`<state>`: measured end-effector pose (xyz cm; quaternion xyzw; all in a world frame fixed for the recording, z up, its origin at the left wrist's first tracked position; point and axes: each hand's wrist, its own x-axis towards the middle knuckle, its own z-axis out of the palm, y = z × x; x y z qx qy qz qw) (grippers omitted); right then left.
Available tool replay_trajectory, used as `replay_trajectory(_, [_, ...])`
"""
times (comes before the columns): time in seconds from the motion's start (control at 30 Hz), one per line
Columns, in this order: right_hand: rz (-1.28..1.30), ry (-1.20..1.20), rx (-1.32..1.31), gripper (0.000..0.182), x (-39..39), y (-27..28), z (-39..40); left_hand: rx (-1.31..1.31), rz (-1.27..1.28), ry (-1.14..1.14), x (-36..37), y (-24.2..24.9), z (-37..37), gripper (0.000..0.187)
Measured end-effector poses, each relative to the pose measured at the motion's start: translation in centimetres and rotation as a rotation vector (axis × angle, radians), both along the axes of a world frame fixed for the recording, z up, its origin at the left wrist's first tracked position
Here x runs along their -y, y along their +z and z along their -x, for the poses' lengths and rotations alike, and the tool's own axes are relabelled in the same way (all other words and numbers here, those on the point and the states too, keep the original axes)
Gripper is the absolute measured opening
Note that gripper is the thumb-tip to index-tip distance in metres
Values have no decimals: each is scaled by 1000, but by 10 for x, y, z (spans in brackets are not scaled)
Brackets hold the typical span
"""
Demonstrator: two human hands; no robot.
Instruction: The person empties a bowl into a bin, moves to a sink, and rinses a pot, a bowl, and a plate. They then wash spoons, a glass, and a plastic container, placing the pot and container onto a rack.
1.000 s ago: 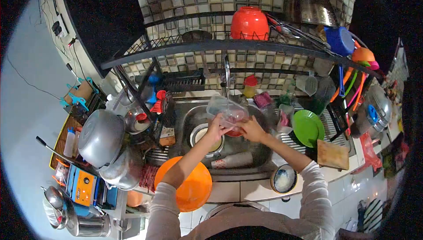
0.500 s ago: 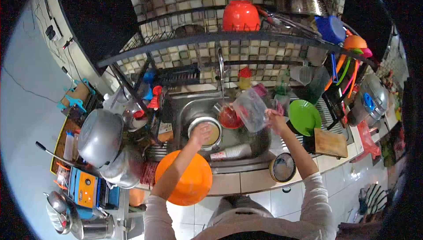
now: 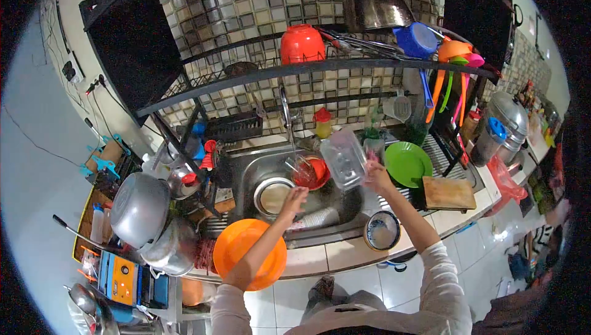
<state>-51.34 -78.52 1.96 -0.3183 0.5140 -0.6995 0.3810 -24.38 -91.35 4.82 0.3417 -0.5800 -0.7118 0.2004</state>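
Note:
My right hand [image 3: 377,178] is closed on the edge of a clear plastic food container [image 3: 343,159], held tilted above the right part of the sink [image 3: 246,166]. My left hand [image 3: 294,204] hangs over the sink's front, empty, with its fingers apart. Just beside that hand lies a stack of disposable cups [image 3: 321,218], partly behind it. A round metal pot [image 3: 274,197] with a pale tan inside sits at the left of the basin. Under the faucet [image 3: 285,110] is a red bowl [image 3: 317,173], where water appears to run.
An orange basin [image 3: 237,246] sits at the counter's front edge, under my left forearm. To the right are a green plate [image 3: 408,164], a wooden board [image 3: 448,193] and a patterned bowl [image 3: 381,231]. Above runs a dish rack [image 3: 246,79]; large pots [image 3: 140,203] stand left.
My left hand has moved right, from over the metal pot to beside the cup stack. My right hand still holds the clear container, now more upright. The head view has shifted.

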Motion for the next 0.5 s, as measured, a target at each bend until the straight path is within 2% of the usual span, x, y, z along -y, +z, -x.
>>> replay_trajectory(0.03, [97, 162, 178, 17, 9, -6, 0, -3, 5, 4, -8, 3, 10, 39])
replay_trajectory(0.07, [191, 322, 352, 19, 14, -11, 1, 4, -145, 92, -16, 6, 23, 46])
replay_trajectory(0.1, [102, 256, 400, 20, 12, 4, -12, 10, -298, 175, -24, 7, 35, 53])
replay_trajectory(0.13, [11, 186, 447, 21, 12, 21, -30, 5, -299, 167, -27, 5, 42, 53])
replay_trajectory(0.2, [-41, 267, 357, 23, 16, 26, -38, -406, -489, 55, -24, -12, 54, 55])
replay_trajectory(0.23, [-124, 267, 242, 27, 16, 32, -41, -504, -487, 4, -20, -27, 63, 52])
replay_trajectory(0.27, [-204, 268, 129, 33, 15, 39, -44, -505, -492, -2, -26, -25, 65, 52])
replay_trajectory(0.3, [-207, 263, 128, 33, 12, 53, -48, -545, -413, 78, -31, -20, 67, 51])
replay_trajectory(0.37, [-344, 180, -223, 49, 3, 84, -60, -605, -294, 232, -44, -10, 72, 47])
replay_trajectory(0.4, [-340, 181, -221, 49, 4, 86, -63, -603, -290, 233, -50, -4, 74, 47])
replay_trajectory(0.47, [-212, 193, -399, 64, 1, 92, -66, -625, -254, 288, -63, 8, 76, 45])
replay_trajectory(0.5, [-168, 307, -471, 63, -2, 99, -61, -545, -164, 315, -65, 7, 79, 49])
